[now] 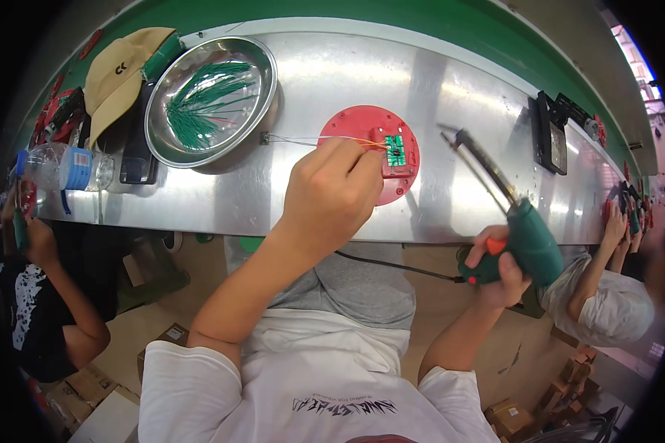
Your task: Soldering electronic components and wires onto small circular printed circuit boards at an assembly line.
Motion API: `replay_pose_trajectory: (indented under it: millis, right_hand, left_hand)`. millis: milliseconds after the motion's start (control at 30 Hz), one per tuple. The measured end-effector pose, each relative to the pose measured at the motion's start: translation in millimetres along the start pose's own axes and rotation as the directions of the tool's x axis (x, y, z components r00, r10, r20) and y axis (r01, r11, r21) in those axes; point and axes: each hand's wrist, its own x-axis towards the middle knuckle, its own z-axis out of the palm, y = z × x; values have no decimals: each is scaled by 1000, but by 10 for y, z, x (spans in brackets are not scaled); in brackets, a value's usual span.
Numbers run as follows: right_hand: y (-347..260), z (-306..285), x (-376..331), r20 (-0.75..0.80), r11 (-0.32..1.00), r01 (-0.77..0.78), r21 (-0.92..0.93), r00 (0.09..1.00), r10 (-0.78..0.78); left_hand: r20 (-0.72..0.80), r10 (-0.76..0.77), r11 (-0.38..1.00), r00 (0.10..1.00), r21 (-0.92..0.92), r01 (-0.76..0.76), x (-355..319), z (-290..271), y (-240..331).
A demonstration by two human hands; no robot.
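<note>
On the steel bench lies a round red plastic housing (345, 122) with a small green circuit board (396, 150) set in its right part. My left hand (331, 190) rests over the housing's left side, fingers pinched together on thin wires (363, 141). Orange and pale strands run from these fingertips to the board; grey ones trail left to a small dark piece (265, 138). My right hand (504, 273) grips a green soldering gun (533, 240) with a red trigger. Its metal tip points up and left, in the air right of the housing and apart from the board.
A steel bowl (267, 111) of green wires stands at the left. Beyond it are a tan cap (122, 74), a dark flat case (137, 159) and a plastic bottle (81, 168). A black tray (550, 136) lies far right. A black cord (399, 266) reaches the soldering gun. Co-workers sit on both sides.
</note>
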Motion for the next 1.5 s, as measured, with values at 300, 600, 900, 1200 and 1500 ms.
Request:
replay_pose_trajectory:
  millis: [300,600,900,1200,1500]
  right_hand:
    - [349,-17,432,-237,976,-4,219,970,57]
    - [327,67,434,-321,996,44,82,947,-16]
    - [514,-189,435,-383,994,-28,104,922,66]
    - [449,-111,509,-375,999,13,44,927,5]
    - [413,-60,486,-335,998,59,-26,940,-65]
  left_hand:
    - [41,-51,998,998,-23,52,-29,-18,24]
    - [-7,-13,999,1000,46,14,-59,9,16]
    - [9,19,990,1000,139,-20,-118,116,31]
    - [59,5,986,998,165,-14,-111,42,72]
    - [-154,5,995,988,100,10,-83,-17,113]
